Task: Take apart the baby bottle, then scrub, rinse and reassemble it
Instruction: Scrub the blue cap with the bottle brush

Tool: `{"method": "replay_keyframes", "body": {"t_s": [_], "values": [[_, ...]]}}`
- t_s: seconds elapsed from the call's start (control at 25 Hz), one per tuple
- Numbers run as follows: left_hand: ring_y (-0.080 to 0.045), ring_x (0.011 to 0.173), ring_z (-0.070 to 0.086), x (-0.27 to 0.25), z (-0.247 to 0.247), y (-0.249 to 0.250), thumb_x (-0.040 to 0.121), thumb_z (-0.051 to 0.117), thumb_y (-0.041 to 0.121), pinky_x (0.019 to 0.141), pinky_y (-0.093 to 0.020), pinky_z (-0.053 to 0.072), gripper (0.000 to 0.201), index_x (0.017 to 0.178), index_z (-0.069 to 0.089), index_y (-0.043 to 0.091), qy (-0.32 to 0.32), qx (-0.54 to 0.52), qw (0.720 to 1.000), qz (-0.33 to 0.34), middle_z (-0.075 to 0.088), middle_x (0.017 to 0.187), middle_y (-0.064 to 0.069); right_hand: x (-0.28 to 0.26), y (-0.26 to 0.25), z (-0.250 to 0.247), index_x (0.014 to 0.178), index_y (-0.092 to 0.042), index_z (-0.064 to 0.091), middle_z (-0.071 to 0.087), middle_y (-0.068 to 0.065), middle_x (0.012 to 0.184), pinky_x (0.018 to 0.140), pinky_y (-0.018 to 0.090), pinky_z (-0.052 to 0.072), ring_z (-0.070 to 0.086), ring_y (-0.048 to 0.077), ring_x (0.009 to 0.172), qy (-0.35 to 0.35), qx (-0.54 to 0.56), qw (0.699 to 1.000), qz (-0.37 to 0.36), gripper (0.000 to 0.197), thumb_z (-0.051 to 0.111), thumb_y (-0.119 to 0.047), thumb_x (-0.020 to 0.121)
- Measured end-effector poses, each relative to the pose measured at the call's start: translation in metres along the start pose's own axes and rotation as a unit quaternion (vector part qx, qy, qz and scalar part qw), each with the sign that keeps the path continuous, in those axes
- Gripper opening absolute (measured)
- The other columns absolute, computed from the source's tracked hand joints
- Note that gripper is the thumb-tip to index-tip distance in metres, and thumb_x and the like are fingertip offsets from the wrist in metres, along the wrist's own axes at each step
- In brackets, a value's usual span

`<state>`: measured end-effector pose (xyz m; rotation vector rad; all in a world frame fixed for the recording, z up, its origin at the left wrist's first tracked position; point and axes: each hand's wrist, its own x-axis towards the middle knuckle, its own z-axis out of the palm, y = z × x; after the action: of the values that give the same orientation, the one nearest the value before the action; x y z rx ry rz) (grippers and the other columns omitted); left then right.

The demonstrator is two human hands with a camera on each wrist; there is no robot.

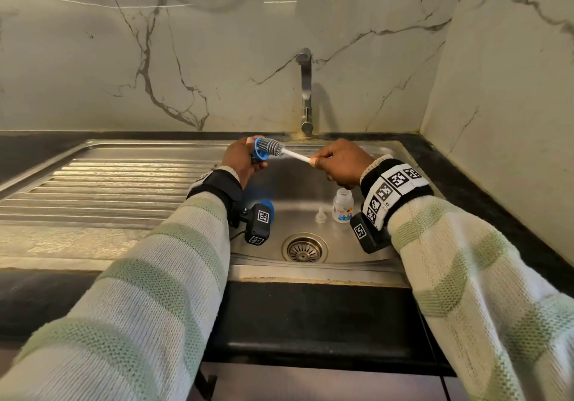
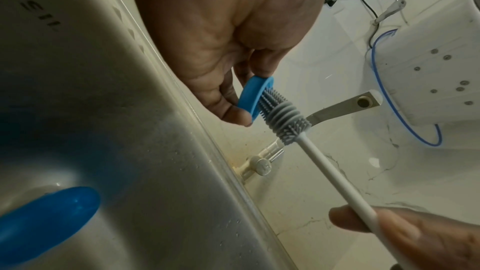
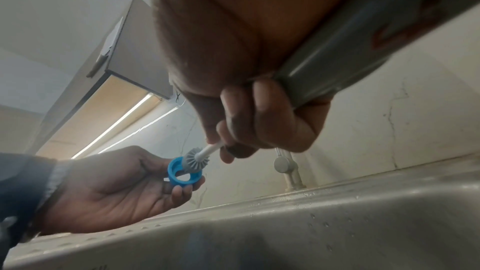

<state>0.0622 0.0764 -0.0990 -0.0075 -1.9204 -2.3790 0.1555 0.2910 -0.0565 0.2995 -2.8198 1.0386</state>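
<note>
Two hands (image 1: 240,160) (image 1: 340,164), one brush (image 1: 273,147), one blue ring (image 1: 260,152), one bottle (image 1: 342,206), one teat (image 1: 320,216), one blue cap (image 1: 268,206).

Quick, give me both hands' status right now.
Left hand: grips the blue bottle ring by its rim.
Right hand: pinches the brush by its white handle, bristles in the ring.

A steel sink (image 1: 366,245) is set into the dark surface (image 1: 310,323). In its basin, just beyond the drain (image 1: 305,248), stand the open bottle body (image 1: 342,205) and clear nipple (image 1: 321,216); a blue cap (image 1: 269,207) lies left of the drain.
</note>
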Motion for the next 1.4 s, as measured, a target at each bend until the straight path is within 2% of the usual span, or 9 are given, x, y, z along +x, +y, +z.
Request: {"method": "replay_keyframes", "body": {"t_s": [0.2,0.36,0.48,0.64,0.76,0.84,1.0,1.2,1.4], "values": [[-0.017,0.062,0.053,-0.001,0.001,-0.001,0.102,0.038,0.015,0.052,-0.025,0.049,0.028,0.088,0.062,0.010,0.012,-0.007,1.000,-0.012,0.059,0.076,-0.010,0.003,-0.009,0.010,0.106,-0.013,0.074,0.054,-0.007,0.060,0.045,0.021,0.036,0.047,0.010,0.049,-0.010,-0.032,0.999,-0.008,0.024,0.055,-0.026,0.098],[-0.017,0.059,0.055,0.005,-0.005,-0.003,0.101,0.040,0.016,0.047,-0.024,0.048,0.027,0.093,0.064,0.005,0.018,0.019,1.000,-0.015,0.060,0.075,-0.011,0.001,-0.005,0.007,0.114,-0.018,0.072,0.058,-0.006,0.062,0.045,0.019,0.040,0.050,0.009,0.051,-0.039,-0.049,0.998,-0.026,0.026,0.058,-0.030,0.096],[-0.016,0.056,0.059,0.004,-0.005,-0.006,0.097,0.043,0.011,0.049,-0.025,0.049,0.024,0.102,0.064,0.001,0.007,0.079,0.997,-0.011,0.061,0.074,-0.012,0.000,0.001,0.000,0.105,-0.022,0.074,0.058,0.000,0.060,0.043,0.021,0.040,0.047,0.012,0.047,-0.059,-0.054,0.997,0.016,0.021,0.059,-0.032,0.095],[-0.019,0.057,0.056,0.007,-0.004,-0.005,0.098,0.043,0.009,0.049,-0.026,0.050,0.022,0.088,0.062,0.005,0.013,0.087,0.996,-0.010,0.059,0.074,-0.013,0.006,-0.002,-0.002,0.075,-0.013,0.070,0.059,0.003,0.064,0.061,0.029,0.041,0.053,0.018,0.059,-0.027,-0.168,0.985,-0.021,0.031,0.054,-0.030,0.095],[-0.019,0.055,0.052,0.006,-0.002,-0.003,0.101,0.039,0.014,0.049,-0.026,0.048,0.029,0.084,0.061,0.007,0.028,0.056,0.998,-0.012,0.058,0.070,-0.013,0.009,-0.006,0.002,0.098,-0.015,0.075,0.070,0.005,0.085,0.072,0.032,0.049,0.062,0.023,0.079,-0.005,-0.175,0.983,-0.048,0.028,0.054,-0.032,0.097],[-0.019,0.057,0.052,0.005,-0.004,-0.002,0.102,0.039,0.018,0.047,-0.025,0.048,0.030,0.083,0.062,0.008,0.039,0.044,0.998,-0.018,0.058,0.070,-0.011,0.007,-0.006,0.004,0.111,-0.016,0.074,0.072,0.003,0.090,0.073,0.031,0.051,0.063,0.019,0.078,-0.019,-0.139,0.988,-0.062,0.029,0.056,-0.033,0.096],[-0.019,0.059,0.055,0.007,-0.008,-0.003,0.096,0.042,0.011,0.049,-0.025,0.048,0.028,0.084,0.067,0.011,0.017,0.119,0.993,0.001,0.060,0.073,-0.012,0.003,0.001,0.002,0.110,-0.017,0.074,0.066,0.002,0.071,0.054,0.025,0.047,0.056,0.015,0.060,-0.055,-0.089,0.994,-0.033,0.026,0.059,-0.033,0.095],[-0.020,0.060,0.057,0.007,-0.001,-0.004,0.095,0.044,0.011,0.050,-0.027,0.049,0.026,0.095,0.069,0.006,0.007,0.113,0.994,-0.012,0.062,0.080,-0.016,0.010,0.005,-0.001,0.097,-0.013,0.077,0.073,0.007,0.087,0.070,0.029,0.049,0.065,0.026,0.080,-0.018,-0.164,0.986,-0.028,0.030,0.056,-0.035,0.095],[-0.020,0.062,0.058,0.007,-0.004,-0.002,0.095,0.044,0.013,0.053,-0.029,0.050,0.029,0.088,0.071,0.012,0.017,0.127,0.992,-0.008,0.064,0.080,-0.012,0.007,-0.003,0.005,0.113,-0.017,0.073,0.073,0.001,0.093,0.075,0.031,0.052,0.064,0.017,0.081,-0.024,-0.140,0.987,-0.071,0.028,0.057,-0.033,0.096]]}}
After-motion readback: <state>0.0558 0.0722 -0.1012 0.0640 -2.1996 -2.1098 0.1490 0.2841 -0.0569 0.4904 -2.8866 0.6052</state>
